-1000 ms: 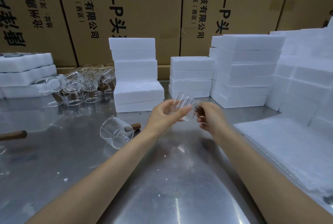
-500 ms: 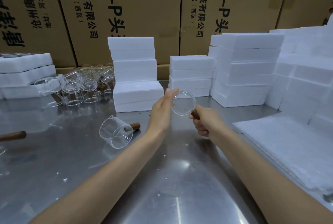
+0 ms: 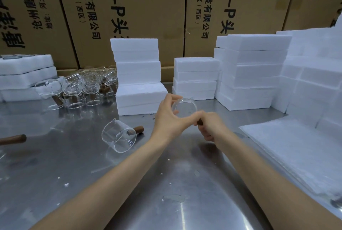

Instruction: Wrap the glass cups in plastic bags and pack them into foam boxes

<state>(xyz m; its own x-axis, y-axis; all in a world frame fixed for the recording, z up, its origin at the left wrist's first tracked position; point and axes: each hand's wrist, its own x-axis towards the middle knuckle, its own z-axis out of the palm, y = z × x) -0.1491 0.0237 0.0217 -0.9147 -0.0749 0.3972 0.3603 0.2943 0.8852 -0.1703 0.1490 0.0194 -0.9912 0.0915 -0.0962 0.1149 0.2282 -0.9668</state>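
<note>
While right hand [image 3: 209,128] grips wooden handle [image 3: 199,123], left hand [image 3: 169,117] pinches glass cup [image 3: 184,108] rim; check for chips before bagging, sheets right of cup.

Packing warehouse — stacked foam boxes [image 3: 252,74], printed shipping cartons [image 3: 129,8], steel worktable [image 3: 74,165]

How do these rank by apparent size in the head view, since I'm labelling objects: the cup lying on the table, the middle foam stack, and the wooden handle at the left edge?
1. Middle foam stack, largest.
2. Cup lying on the table.
3. Wooden handle at the left edge, smallest, though cut off by the frame.
The stack stands farther back, so its lead is safe.
</note>
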